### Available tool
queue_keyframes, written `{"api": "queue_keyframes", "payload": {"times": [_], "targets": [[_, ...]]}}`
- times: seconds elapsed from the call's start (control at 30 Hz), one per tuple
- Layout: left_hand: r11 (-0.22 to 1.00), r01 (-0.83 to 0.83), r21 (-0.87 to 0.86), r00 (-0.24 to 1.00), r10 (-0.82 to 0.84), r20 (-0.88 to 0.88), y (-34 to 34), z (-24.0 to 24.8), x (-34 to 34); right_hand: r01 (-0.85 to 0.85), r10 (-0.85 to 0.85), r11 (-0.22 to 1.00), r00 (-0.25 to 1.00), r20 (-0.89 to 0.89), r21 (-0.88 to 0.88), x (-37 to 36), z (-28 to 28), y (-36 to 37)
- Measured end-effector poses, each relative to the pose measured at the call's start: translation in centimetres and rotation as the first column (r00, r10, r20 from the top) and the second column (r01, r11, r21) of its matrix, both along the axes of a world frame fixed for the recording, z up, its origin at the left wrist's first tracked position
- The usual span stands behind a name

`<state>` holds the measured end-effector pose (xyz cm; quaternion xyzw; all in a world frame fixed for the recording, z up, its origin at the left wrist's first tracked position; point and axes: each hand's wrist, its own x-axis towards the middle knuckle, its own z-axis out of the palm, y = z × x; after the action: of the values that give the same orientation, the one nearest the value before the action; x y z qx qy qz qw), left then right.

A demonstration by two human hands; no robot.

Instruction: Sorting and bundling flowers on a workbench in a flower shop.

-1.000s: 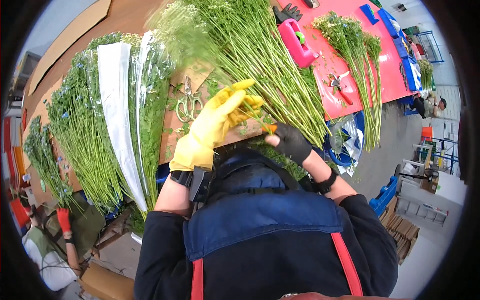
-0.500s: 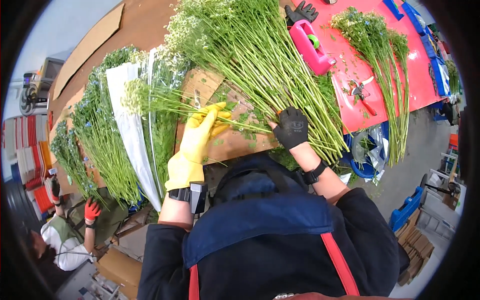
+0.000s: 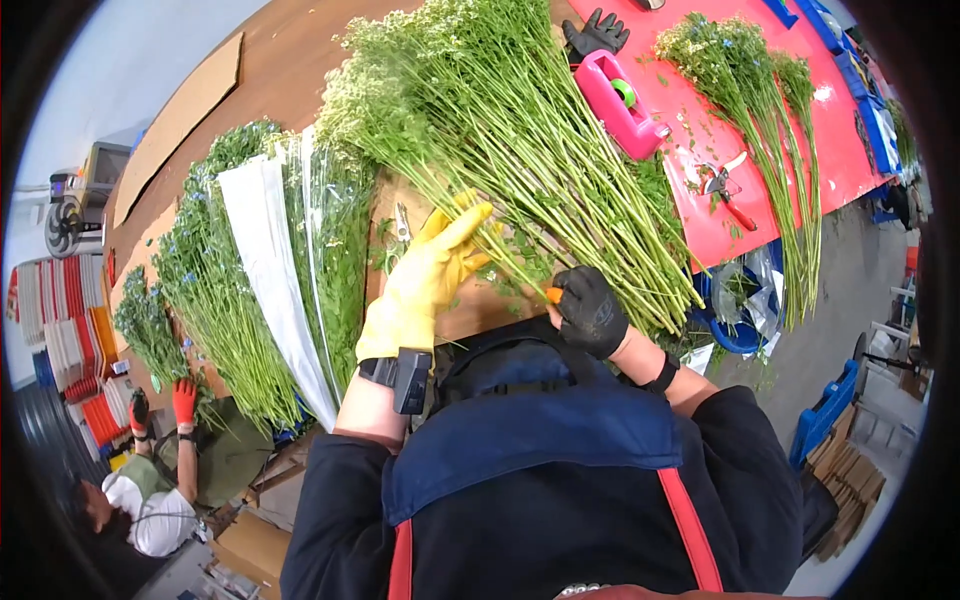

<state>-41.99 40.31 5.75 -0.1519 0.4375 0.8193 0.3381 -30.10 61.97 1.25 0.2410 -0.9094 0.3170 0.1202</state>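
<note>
In a yellow rubber glove, my left hand [image 3: 425, 270] is closed around a few thin green flower stems [image 3: 517, 270]. Their cut ends slant down to the right, toward my right hand [image 3: 594, 315]. That hand wears a black glove, its fingers curled in; a small orange piece [image 3: 554, 295] shows by the thumb, and its kind is unclear. Beyond both hands spreads a large heap of long-stemmed white flowers [image 3: 570, 160] on the table. Scissors [image 3: 402, 222] lie left of the yellow glove, with cut leaves around.
Blue-flowered bunches [image 3: 215, 280] and a white wrapping sleeve [image 3: 265, 250] lie left. Rightward are a pink tape dispenser [image 3: 610, 90], a black glove [image 3: 597, 35], red-handled pruning shears [image 3: 722, 185], another bunch [image 3: 770, 120] and a blue bucket [image 3: 735, 338]. A red-gloved co-worker [image 3: 150, 510] handles stems lower left.
My left hand has swung right with the stems, their flower heads now against the large heap. My right hand has drawn nearer my body, its fingers curled. The co-worker's hands moved up.
</note>
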Motion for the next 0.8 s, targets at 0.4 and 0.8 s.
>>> {"api": "queue_keyframes", "payload": {"times": [0.4, 0.8], "targets": [[0.980, 0.121, -0.157, 0.991, -0.129, -0.037, -5.6, -2.1, 0.0, 0.107, 0.058, 0.977, 0.692, 0.720, -0.182, 0.0, -0.7, -5.9], [0.927, 0.113, 0.358, 0.992, -0.126, 0.014, -7.2, 0.1, -0.4, 0.012, 0.140, 0.986, 0.491, 0.860, -0.167, -0.2, 0.7, -8.0]]}}
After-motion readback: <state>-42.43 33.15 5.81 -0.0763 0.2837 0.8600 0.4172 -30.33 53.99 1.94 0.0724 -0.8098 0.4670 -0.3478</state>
